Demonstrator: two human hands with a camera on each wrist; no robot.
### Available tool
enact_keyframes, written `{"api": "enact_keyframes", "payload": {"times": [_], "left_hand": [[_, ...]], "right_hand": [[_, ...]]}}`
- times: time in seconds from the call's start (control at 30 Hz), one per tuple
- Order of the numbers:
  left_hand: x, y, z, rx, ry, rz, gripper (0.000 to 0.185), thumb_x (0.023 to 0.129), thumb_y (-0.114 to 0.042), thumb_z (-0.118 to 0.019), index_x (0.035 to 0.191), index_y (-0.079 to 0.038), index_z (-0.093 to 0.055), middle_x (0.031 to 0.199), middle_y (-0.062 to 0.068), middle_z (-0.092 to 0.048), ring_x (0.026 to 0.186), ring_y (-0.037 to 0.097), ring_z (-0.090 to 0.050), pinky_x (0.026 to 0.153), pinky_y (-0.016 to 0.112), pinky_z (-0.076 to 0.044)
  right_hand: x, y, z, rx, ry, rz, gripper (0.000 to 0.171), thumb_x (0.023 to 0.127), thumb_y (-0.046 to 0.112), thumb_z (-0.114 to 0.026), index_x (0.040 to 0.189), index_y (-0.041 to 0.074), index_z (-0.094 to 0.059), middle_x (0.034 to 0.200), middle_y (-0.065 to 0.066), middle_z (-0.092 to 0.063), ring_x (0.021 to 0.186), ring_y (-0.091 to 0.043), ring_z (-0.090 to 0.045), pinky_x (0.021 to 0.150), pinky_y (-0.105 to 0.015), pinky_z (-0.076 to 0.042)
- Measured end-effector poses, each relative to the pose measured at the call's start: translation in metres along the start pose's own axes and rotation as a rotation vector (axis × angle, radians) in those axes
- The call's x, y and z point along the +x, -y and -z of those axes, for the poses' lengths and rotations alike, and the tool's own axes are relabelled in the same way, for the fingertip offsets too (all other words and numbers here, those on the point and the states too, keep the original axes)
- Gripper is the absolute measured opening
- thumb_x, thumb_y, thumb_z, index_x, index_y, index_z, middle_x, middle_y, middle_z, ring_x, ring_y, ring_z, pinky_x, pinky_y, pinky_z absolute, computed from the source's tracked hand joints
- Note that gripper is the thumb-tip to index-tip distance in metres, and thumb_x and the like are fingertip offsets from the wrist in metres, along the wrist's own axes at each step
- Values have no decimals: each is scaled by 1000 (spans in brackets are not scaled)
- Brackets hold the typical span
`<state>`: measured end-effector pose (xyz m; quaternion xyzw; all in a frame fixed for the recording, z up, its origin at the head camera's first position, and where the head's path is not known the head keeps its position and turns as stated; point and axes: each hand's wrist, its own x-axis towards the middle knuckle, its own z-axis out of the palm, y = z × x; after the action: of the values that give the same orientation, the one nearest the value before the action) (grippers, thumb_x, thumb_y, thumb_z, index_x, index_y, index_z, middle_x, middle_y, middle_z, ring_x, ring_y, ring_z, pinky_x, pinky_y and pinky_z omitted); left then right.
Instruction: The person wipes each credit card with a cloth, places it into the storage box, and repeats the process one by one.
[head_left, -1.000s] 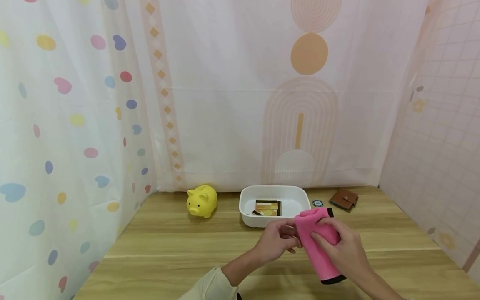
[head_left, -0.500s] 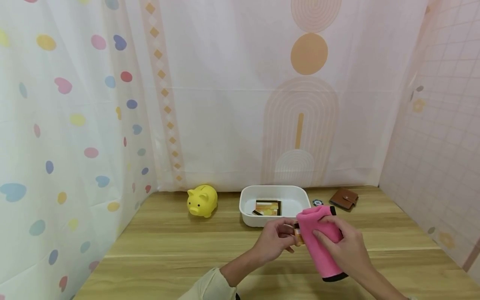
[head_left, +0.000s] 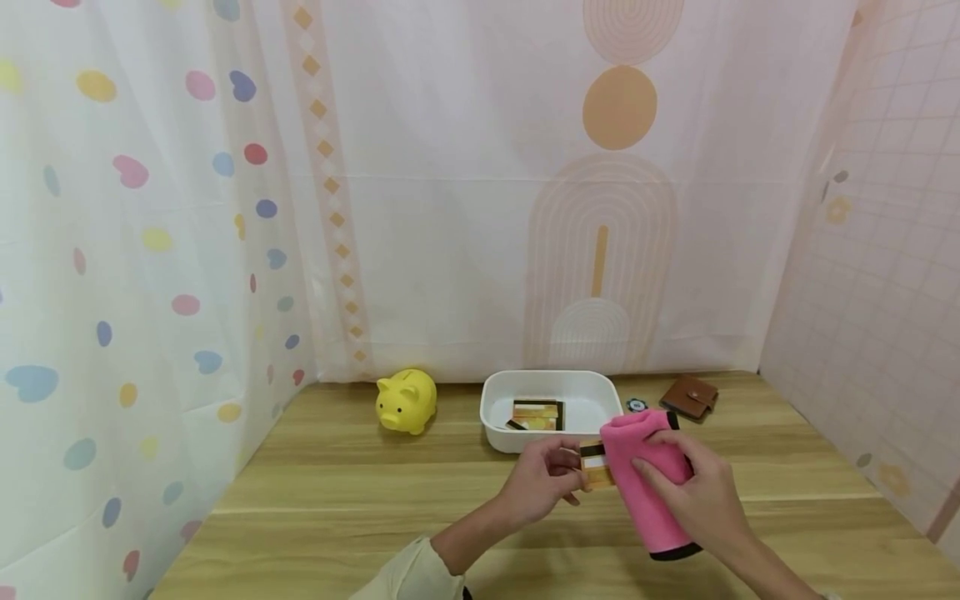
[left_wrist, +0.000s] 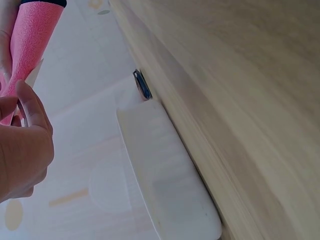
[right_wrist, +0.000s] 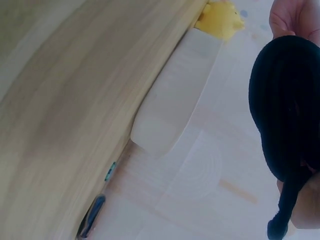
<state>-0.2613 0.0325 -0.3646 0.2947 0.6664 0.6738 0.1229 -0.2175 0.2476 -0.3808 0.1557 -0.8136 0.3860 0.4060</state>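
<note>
In the head view, my left hand (head_left: 536, 483) pinches a bank card (head_left: 596, 468) by its left edge. The card is gold with a black stripe and a white strip; its right part is hidden by a pink cloth (head_left: 637, 492). The cloth is folded into a long bundle with black trim at its ends. My right hand (head_left: 703, 496) grips it from the right, thumb across the front. The left wrist view shows a pale edge of the card beside the cloth (left_wrist: 32, 42). In the right wrist view, the black trimmed end (right_wrist: 285, 107) faces the camera as a loop.
Behind the hands stands a white bin (head_left: 498, 440) with several bank cards (head_left: 536, 414) lying in it. A poker chip (head_left: 636, 405) and a brown wallet (head_left: 688, 397) lie to its right. A yellow piggy bank (head_left: 407, 402) stands on the left of the wooden table (head_left: 337, 500).
The bank card, hidden a second ago, now shows at the cloth's left side. My left hand has drawn slightly left with it, while the right hand and cloth have shifted slightly right.
</note>
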Motion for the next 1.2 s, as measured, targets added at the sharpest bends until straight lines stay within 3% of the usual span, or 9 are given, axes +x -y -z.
{"api": "enact_keyframes", "payload": {"times": [0.4,0.93,1.2], "left_hand": [[-5,0,12,68,8,-47,23,83,9,-57,106,10,-55,85,25,-63,70,14,-62,57,31,-55],[-11,4,25,9,-23,7,25,84,6,-59,108,7,-53,85,16,-64,73,19,-64,59,29,-54],[-3,29,34,-54,-51,-7,31,83,2,-62,109,-1,-45,89,19,-66,73,16,-65,58,28,-52]], "right_hand": [[2,-1,2,10,-4,-40,35,66,3,-82,93,15,-63,78,1,-62,57,-5,-53,45,-17,-42],[2,-6,4,-26,23,-145,30,70,10,-81,92,16,-62,77,-1,-61,56,-7,-52,43,-21,-44],[2,-7,5,-41,32,-153,30,70,11,-80,93,16,-61,75,-2,-61,54,-6,-52,42,-22,-43]]}}
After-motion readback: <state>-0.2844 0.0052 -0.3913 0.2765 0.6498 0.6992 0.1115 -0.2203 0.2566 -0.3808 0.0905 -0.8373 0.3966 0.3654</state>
